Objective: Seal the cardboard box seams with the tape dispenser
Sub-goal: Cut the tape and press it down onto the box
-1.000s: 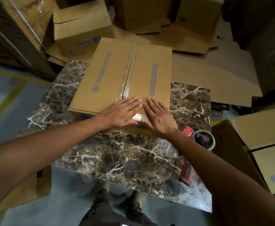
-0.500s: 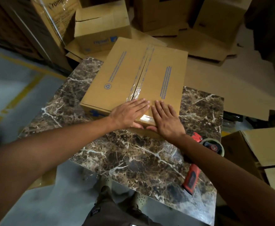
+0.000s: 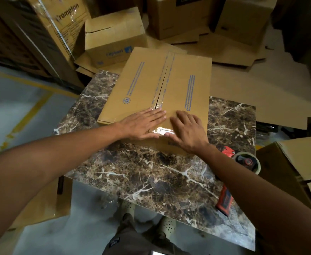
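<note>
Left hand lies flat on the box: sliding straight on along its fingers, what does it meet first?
Probably the fingertips of the right hand, just across the taped seam of the cardboard box.

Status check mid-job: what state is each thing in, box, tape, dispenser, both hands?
Cardboard box: flaps closed, resting on the marble table.
Clear tape: laid along the centre seam, folded over the near edge.
Tape dispenser: lying on the table, unheld.
Left hand: flat, pressing the box top.
Right hand: flat, pressing the box top by the tape.
</note>
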The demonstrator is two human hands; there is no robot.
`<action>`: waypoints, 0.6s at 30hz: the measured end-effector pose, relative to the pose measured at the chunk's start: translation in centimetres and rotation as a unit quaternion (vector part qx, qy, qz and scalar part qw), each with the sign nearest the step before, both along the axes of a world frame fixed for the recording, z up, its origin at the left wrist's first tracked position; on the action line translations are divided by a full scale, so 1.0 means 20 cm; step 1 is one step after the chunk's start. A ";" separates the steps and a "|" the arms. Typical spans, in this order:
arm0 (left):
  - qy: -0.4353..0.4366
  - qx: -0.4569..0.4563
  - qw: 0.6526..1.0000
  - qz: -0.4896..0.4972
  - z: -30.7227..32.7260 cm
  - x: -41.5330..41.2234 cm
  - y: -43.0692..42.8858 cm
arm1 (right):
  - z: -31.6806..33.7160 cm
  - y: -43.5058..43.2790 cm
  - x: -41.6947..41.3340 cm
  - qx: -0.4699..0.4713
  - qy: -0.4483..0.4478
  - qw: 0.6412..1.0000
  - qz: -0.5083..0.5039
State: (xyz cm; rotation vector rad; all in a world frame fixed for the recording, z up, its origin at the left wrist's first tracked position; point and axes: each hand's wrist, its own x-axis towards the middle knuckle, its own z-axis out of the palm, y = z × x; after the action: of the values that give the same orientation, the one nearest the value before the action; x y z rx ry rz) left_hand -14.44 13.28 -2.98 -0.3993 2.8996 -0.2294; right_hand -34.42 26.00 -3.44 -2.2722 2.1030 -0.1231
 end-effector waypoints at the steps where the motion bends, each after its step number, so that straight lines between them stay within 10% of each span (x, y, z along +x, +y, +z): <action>1: 0.000 -0.005 1.000 -0.003 -0.02 0.00 0.00 | -0.02 0.01 0.00 0.001 0.017 1.000 0.004; 18: 0.037 0.021 0.987 0.155 -0.09 0.05 0.07 | -0.01 -0.02 0.03 0.039 0.048 0.998 -0.015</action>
State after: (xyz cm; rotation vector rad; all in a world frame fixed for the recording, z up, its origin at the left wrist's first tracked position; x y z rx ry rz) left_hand -13.35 14.74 -4.80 -0.8569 2.8548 -0.1046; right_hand -33.83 25.64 -3.68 -2.2451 2.1476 0.0675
